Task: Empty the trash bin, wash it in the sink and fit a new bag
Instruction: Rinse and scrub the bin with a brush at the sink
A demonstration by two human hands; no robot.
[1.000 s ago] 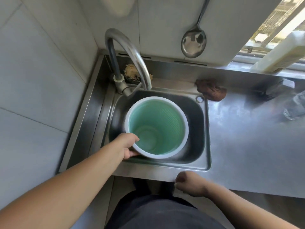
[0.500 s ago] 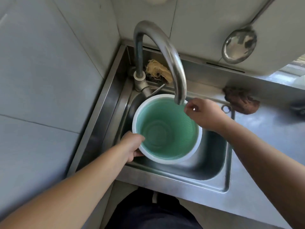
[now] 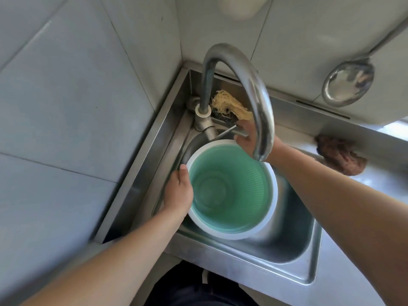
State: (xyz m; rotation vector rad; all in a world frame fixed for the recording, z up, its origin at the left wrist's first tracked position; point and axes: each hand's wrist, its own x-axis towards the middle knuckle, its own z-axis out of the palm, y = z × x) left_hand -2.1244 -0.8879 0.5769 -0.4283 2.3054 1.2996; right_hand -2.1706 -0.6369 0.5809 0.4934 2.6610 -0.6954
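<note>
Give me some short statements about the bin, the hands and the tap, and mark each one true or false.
1. The left hand grips the rim of the bin. True.
2. The bin lies on its side in the sink. False: it stands with its mouth up, slightly tilted.
3. The right hand is at the tap lever. True.
4. Water pours from the tap into the bin. False: no stream is visible.
5. A bag lines the bin. False: its green inside is bare.
6. A ladle hangs on the wall. True.
</note>
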